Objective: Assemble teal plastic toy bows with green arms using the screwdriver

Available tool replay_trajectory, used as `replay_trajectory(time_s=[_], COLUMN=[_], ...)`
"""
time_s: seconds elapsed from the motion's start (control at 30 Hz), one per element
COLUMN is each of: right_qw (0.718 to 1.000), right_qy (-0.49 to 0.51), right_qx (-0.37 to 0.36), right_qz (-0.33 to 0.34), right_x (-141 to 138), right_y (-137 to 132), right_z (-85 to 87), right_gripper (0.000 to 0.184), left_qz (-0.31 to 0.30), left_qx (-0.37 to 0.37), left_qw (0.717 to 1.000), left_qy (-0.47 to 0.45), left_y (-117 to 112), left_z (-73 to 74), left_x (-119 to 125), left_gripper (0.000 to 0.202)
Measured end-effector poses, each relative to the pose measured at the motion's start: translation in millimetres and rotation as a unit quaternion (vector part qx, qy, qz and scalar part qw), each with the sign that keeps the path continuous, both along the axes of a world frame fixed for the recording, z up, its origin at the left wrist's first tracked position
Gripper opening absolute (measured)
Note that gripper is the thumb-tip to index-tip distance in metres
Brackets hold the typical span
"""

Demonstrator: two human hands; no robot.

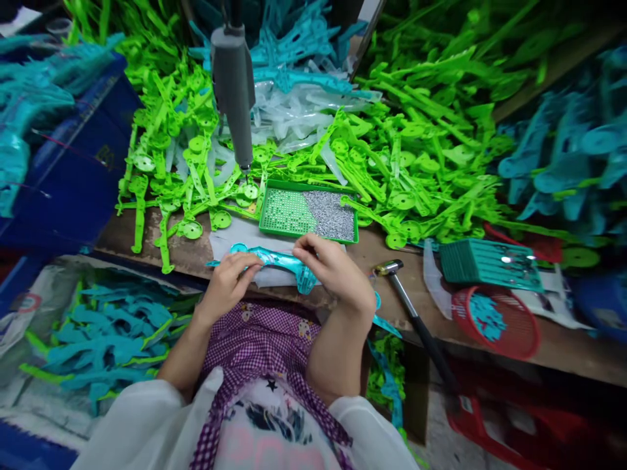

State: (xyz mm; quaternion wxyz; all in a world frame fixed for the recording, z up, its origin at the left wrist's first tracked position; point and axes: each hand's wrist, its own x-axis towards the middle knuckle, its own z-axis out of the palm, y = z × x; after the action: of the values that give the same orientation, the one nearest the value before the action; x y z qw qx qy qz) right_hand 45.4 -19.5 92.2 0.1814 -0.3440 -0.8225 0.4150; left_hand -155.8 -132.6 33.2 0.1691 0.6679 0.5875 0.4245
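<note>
A glossy blue plastic part [279, 257], long and narrow with a round disc at its left end, lies over a white sheet [267, 279] at the bench's front edge. My left hand [229, 282] pinches the part near its left end, thumb and fingers closed on it. At the other end, my right hand [333, 264] has its thumb and fingertips pressed together just over the part. Whatever those fingertips hold is too small or hidden to tell. Just behind stands a green tray [287, 230] with small metal screws [329, 212] heaped in its right half.
A grey electric screwdriver [234, 91] hangs above the bench. Green plastic parts [406, 163] are piled behind. To the right lie a hammer [406, 297], a red basket [526, 326] of small blue pieces and teal trays [482, 261]. Blue bins [105, 150] stand left.
</note>
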Motion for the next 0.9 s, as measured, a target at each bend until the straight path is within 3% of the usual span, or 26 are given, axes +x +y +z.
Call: replay_trajectory(time_s=[0.07, 0.13, 0.2, 0.23, 0.37, 0.57, 0.67, 0.73, 0.8, 0.9], right_qw=[1.0, 0.997, 0.996, 0.996, 0.999, 0.997, 1.0, 0.997, 0.984, 0.975], right_qy=[0.016, 0.056, 0.076, 0.073, 0.029, -0.079, -0.012, 0.016, 0.012, 0.002], right_qx=[-0.024, -0.049, -0.054, -0.049, -0.018, 0.003, 0.02, -0.029, -0.124, -0.208], right_qz=[-0.005, -0.008, 0.0, 0.014, 0.038, -0.007, -0.008, 0.07, 0.127, 0.079], right_x=[10, 17, 22, 25, 50, 91, 78, 60, 45, 35], right_y=[-3, -12, -24, -30, -54, -86, -98, -101, -102, -102], right_z=[-9.1, -15.6, -16.2, -14.8, -10.1, -17.0, -15.9, -16.1, -17.9, -18.9], right_gripper=[0.018, 0.019, 0.018, 0.018, 0.017, 0.015, 0.045, 0.072, 0.081, 0.052], left_qz=[0.018, 0.038, 0.025, 0.0, -0.13, -0.28, -0.343, -0.339, -0.29, -0.223], left_qx=[-0.037, -0.065, -0.07, -0.06, -0.005, -0.064, -0.051, -0.002, 0.04, 0.075], left_qw=[0.995, 0.984, 0.983, 0.987, 0.991, 0.957, 0.927, 0.924, 0.937, 0.954], left_qy=[-0.094, -0.163, -0.167, -0.146, -0.044, 0.026, 0.142, 0.178, 0.19, 0.187], left_y=[-6, -13, -18, -20, -28, -44, -48, -48, -46, -44], left_z=[-6.0, -14.1, -20.3, -21.9, -18.6, -8.1, 1.9, 12.1, 22.4, 30.7], left_x=[7, 17, 28, 33, 41, 39, 46, 47, 44, 38], left_gripper=[0.018, 0.039, 0.062, 0.062, 0.023, 0.032, 0.025, 0.023, 0.024, 0.028])
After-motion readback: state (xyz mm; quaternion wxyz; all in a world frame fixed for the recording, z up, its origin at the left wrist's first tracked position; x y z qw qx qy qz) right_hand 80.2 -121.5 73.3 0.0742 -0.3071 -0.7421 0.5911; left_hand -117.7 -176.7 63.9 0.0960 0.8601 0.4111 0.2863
